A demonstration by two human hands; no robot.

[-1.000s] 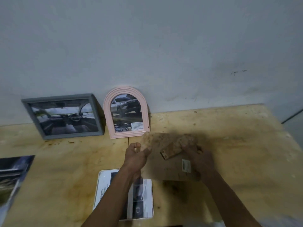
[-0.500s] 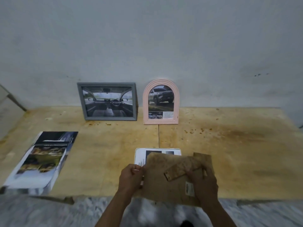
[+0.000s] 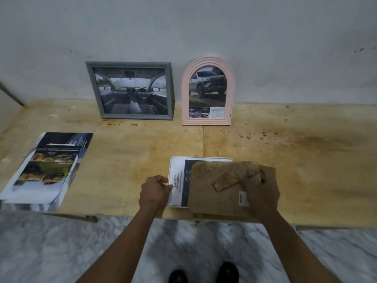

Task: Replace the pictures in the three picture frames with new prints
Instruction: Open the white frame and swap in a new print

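A white frame (image 3: 201, 159) lies face down near the table's front edge with a print (image 3: 177, 180) reading "SAFETY" on its back. My left hand (image 3: 154, 192) pinches the print's left edge. My right hand (image 3: 260, 194) grips a brown backing board (image 3: 212, 193) with its hinged stand, held over the right part of the frame. A grey frame (image 3: 130, 90) with a car-interior picture and a pink arched frame (image 3: 208, 91) with a car picture lean upright against the wall.
A stack of glossy prints (image 3: 46, 170) lies at the table's left front. The wooden table (image 3: 295, 160) is stained, with crumbs near the frames. A marble floor and my shoes show below the table's front edge.
My view has pulled back and tilted down. The backing board has come down and to the right, uncovering the print's left side; my left hand has let go of the board and now pinches the print.
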